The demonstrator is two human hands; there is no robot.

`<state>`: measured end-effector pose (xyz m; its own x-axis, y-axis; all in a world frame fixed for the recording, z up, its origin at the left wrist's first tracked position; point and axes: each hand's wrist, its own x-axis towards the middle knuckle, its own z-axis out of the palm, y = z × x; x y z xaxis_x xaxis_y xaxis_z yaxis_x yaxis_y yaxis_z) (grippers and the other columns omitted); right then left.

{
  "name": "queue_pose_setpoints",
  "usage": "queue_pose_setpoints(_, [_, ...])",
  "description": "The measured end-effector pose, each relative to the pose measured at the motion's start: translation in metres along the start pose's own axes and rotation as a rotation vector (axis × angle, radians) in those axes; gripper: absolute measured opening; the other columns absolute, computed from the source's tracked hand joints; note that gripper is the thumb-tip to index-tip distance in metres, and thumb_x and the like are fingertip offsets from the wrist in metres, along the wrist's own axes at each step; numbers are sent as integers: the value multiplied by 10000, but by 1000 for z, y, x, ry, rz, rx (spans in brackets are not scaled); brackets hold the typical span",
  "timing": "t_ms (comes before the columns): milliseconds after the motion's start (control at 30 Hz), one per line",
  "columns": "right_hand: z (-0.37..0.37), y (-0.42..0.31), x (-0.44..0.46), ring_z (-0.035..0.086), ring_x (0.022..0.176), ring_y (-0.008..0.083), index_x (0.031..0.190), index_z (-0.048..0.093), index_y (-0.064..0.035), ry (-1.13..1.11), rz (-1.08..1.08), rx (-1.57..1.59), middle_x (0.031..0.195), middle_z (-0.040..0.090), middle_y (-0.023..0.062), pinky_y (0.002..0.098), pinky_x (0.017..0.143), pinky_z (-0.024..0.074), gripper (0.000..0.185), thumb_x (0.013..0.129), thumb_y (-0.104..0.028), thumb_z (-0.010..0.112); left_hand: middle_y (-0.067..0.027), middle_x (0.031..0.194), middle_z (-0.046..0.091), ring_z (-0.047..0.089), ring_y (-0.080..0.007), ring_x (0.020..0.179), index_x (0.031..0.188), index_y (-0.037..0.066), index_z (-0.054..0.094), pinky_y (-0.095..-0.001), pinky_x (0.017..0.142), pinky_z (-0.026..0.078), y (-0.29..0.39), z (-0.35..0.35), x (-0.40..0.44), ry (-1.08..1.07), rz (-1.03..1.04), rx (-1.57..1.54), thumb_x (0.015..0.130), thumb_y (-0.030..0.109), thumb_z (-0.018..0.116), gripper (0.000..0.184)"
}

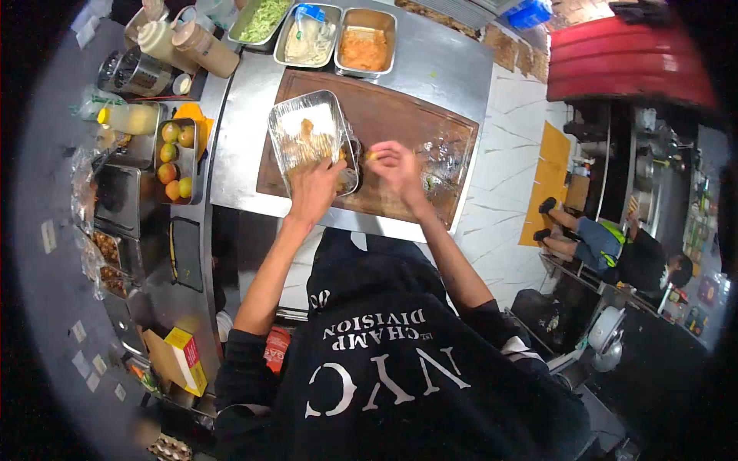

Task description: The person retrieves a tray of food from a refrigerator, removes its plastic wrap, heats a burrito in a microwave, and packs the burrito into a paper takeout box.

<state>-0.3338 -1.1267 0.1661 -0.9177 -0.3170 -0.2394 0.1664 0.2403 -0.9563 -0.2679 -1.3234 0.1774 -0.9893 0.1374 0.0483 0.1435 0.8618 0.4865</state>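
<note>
A person in a black top printed with white letters stands at a steel counter (242,173), both bare hands over a brown cutting board (415,115). A foil tray (290,117) lies on the board's left half, a small brown piece (307,130) inside it. The left hand (310,190) is at the tray's near end, fingers reaching in; whether they grip anything cannot be told. The right hand (398,165), slightly blurred, is just right of the tray, its fingertips pinched on a small yellowish morsel (372,155). Beyond the board's far edge stand three metal pans: shredded greens (263,21) at left, pale strips (309,44) in the middle, orange pieces (364,51) at right
</note>
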Motion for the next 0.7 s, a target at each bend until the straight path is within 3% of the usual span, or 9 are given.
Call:
queue_pose_setpoints(67, [13, -18, 6, 660, 872, 145, 1074, 636, 20, -159, 72, 100, 954, 677, 94, 261, 740, 538, 241, 844, -42, 664, -103, 881, 608, 634, -319, 788, 997, 121, 607, -428, 662, 509, 3, -1, 2, -3, -7, 22, 746, 16, 592, 272])
queue_pose_setpoints(167, [4, -8, 8, 657, 932, 161, 1126, 626, 25, -69, 108, 172, 985, 680, 105, 271, 758, 538, 262, 873, -45, 630, -103, 868, 611, 621, -343, 802, 977, 108, 602, -437, 687, 502, 9, -7, 4, -39, -78, 45, 812, 45, 572, 179])
queue_pose_setpoints(200, [-7, 6, 7, 656, 886, 150, 1096, 635, 24, -16, -2, 204, 963, 681, 97, 268, 751, 539, 217, 898, -61, 606, -103, 869, 609, 618, -348, 804, 975, 108, 602, -441, 688, 499, 10, -8, 2, -51, -100, 43, 817, 47, 568, 172])
queue_pose_setpoints(300, [-68, 40, -5, 644, 833, 135, 1061, 646, 19, 194, 92, 204, 933, 680, 88, 263, 740, 540, 186, 907, -73, 599, -117, 907, 599, 611, -354, 839, 996, 105, 599, -454, 699, 498, 16, -12, 3, -132, -103, 7, 812, 35, 559, 201])
queue_pose_setpoints(367, [-110, 62, -19, 627, 762, 122, 1029, 652, 8, 444, 39, -58, 905, 679, 84, 255, 699, 536, 164, 909, -90, 600, -122, 942, 599, 621, -342, 893, 1024, 110, 597, -450, 709, 518, 17, -16, 7, -181, -87, 34, 763, -7, 561, 289])
queue_pose_setpoints(500, [-148, 43, -62, 634, 737, 147, 1015, 655, 0, 530, 163, -292, 926, 694, 89, 292, 696, 535, 165, 867, -61, 614, -135, 1009, 577, 585, -339, 948, 1051, 88, 583, -434, 776, 490, 12, -26, 9, -241, -67, -105, 800, 44, 592, 256])
queue_pose_setpoints(600, [-117, 35, -89, 626, 768, 126, 1002, 651, 5, 536, 50, -326, 905, 690, 91, 284, 716, 525, 157, 860, -48, 607, -140, 980, 532, 564, -314, 905, 1072, 65, 579, -406, 775, 465, 7, -45, -1, 41, -71, -254, 832, 62, 610, 242])
queue_pose_setpoints(700, [-59, 42, -101, 611, 765, 110, 1037, 638, 11, 368, 228, -59, 821, 638, 39, 255, 699, 507, 181, 867, -45, 610, -128, 997, 509, 545, -264, 919, 1096, 35, 552, -355, 813, 449, -35, -41, -21, 247, -302, -347, 833, 41, 619, 272])
